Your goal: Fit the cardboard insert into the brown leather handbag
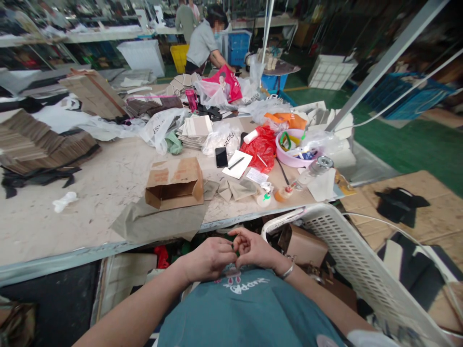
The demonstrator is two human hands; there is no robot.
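Observation:
My left hand (212, 256) and my right hand (255, 248) meet in front of the teal apron (231, 308), just off the table's near edge. The left fingers are curled in, their tips close to the right thumb. On the right hand the index finger is bent above the other curled fingers. Anything pinched between them is too small or hidden to make out. On the table ahead, an open cardboard box (175, 180) lies on its side on a grey-brown sheet (159, 224). A small white bottle with a green tip (264, 198) stands near the edge.
To my right is a white plastic basket (336, 226) with brown bags (306, 243) inside. The table (119, 166) carries a phone (221, 157), red plastic bag (263, 144), pink basin (292, 156), glass jar (314, 171) and stacked brown pieces (32, 140). Another person (204, 43) bends beyond it.

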